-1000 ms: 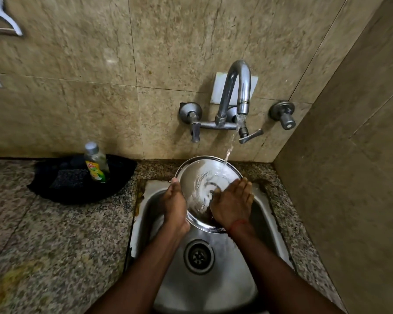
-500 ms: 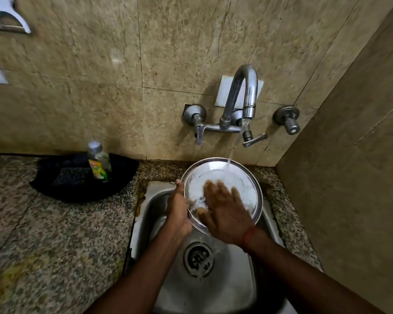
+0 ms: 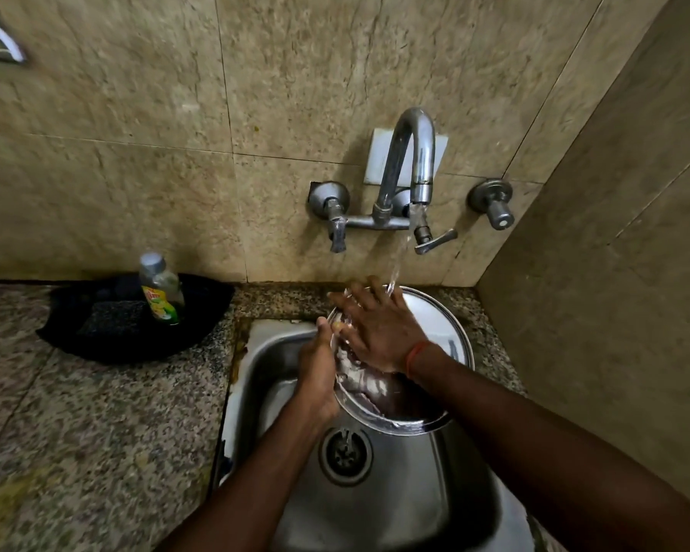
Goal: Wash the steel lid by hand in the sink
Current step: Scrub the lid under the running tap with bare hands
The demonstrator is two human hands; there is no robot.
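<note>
Left of frame: soap bottle (image 3: 161, 289) upright on a black cloth (image 3: 108, 332) on the granite surface (image 3: 76, 424). Centre: left hand (image 3: 318, 372) clamped on the steel lid (image 3: 443, 332) at its left rim, lid tilted over the sink (image 3: 395, 503). Right hand (image 3: 375, 324) flat, fingers spread, pressed on the lid face under the tap (image 3: 411, 169) stream.
</note>
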